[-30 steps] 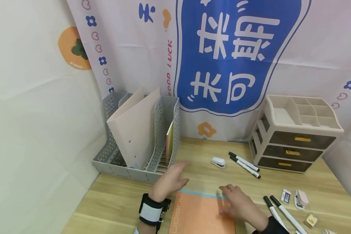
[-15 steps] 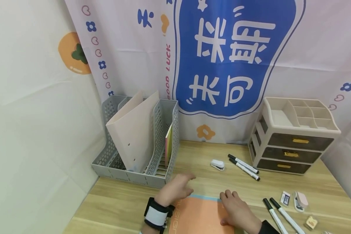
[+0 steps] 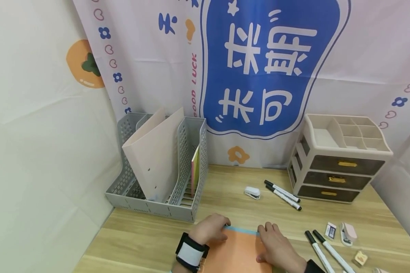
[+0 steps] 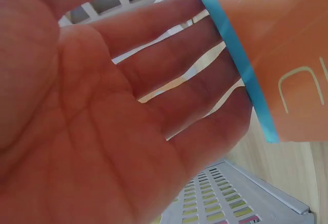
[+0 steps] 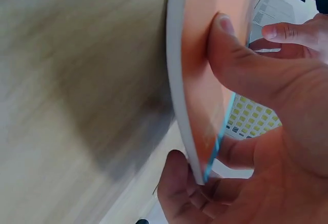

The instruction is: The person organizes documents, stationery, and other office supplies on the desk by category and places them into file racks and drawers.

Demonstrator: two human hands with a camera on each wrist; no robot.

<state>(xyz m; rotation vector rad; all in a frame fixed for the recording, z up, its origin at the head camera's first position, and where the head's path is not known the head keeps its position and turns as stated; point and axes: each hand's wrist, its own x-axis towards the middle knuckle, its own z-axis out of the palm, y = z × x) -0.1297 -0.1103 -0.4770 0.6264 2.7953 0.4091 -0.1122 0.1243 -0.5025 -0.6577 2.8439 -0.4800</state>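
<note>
An orange notebook (image 3: 237, 252) with a blue far edge lies in front of me, cut off by the bottom of the head view. My right hand (image 3: 279, 248) grips its far right corner. In the right wrist view the thumb (image 5: 225, 34) presses the cover while fingers curl under the edge, and that side stands bent up off the table. At the far left corner is my left hand (image 3: 210, 229). Its fairly straight fingers (image 4: 205, 90) reach the blue edge (image 4: 238, 55), their tips hidden behind it, with the palm facing the left wrist camera.
A grey file rack (image 3: 150, 206) holding a pale folder (image 3: 153, 159) and thin booklets (image 3: 194, 170) stands behind left. A white stapler (image 3: 252, 192), two markers (image 3: 283, 195) and a drawer box (image 3: 338, 167) are further back. More markers (image 3: 331, 250), an eraser (image 3: 330, 230) and a pink stapler (image 3: 348, 234) lie right.
My left hand has moved right and down to the notebook's blue edge. My right hand has settled from above the cover into a grip on the far right corner.
</note>
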